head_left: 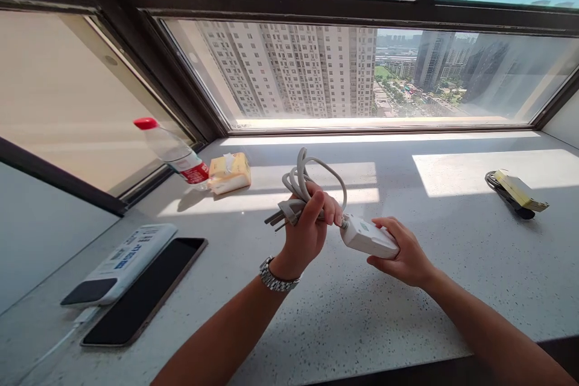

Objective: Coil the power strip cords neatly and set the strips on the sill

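My left hand (310, 220), with a metal watch (277, 276) on its wrist, is closed around a coiled grey-white power cord (301, 175). The cord's plug (289, 211) sticks out to the left of the fist with its prongs bare. Loops of cable rise above the fingers. On the right, my right hand (404, 253) grips the far end of a white power strip (368, 236) between thumb and fingers. The cord enters the strip's left end, close to my left fingertips. Both hands are over the speckled white counter (353, 325).
At left lie a phone (147, 289) and a white power bank (129, 256) with a white cable. Behind them are a red-capped bottle (181, 157) and a yellow tissue pack (230, 173). A yellowish box with a black cord (520, 190) lies at right. Windows (362, 78) border the counter.
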